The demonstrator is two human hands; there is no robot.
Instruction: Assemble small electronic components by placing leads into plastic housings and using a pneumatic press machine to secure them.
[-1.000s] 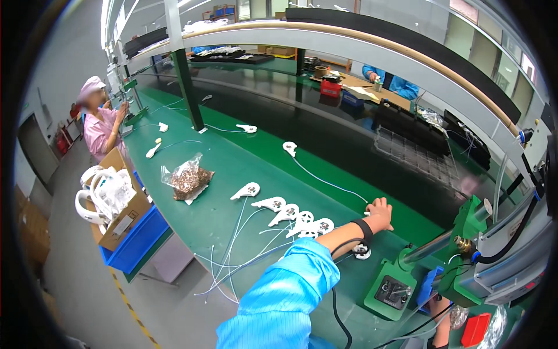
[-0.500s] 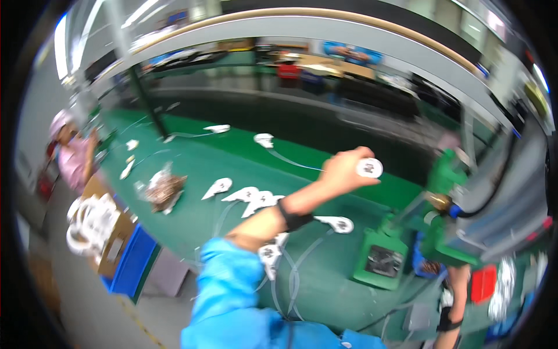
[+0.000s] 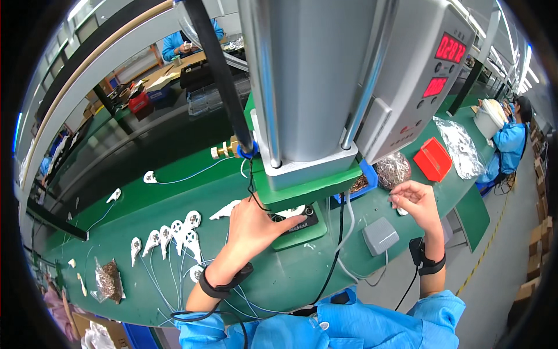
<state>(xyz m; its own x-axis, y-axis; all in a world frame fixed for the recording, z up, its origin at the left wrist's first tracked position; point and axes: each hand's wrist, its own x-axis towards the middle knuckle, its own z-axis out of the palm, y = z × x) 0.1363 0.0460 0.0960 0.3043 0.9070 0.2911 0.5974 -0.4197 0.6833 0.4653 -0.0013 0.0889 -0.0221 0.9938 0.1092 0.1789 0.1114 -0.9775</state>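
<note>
My left hand (image 3: pixel 256 224) reaches under the grey press machine (image 3: pixel 302 75), its fingers lying on a white plastic part (image 3: pixel 290 212) that sits on the black fixture of the green base (image 3: pixel 302 235). My right hand (image 3: pixel 415 200) hovers to the right of the machine, fingers curled together beside a clear bag of small metal pieces (image 3: pixel 392 170). I cannot tell if it holds one. Both wrists wear black straps with cords.
White plastic parts with thin cables (image 3: pixel 174 232) lie in a row left of my left hand. A grey box (image 3: pixel 381 235), a blue bin (image 3: pixel 366 177) and a red box (image 3: pixel 433 158) stand to the right. A bag of brown pieces (image 3: pixel 107 279) lies far left. A co-worker in blue (image 3: pixel 511 139) works at the right.
My view swung right to the press machine. My left hand, which was raised with a white round part, has come down and rests on the fixture under the press. My right hand came into view.
</note>
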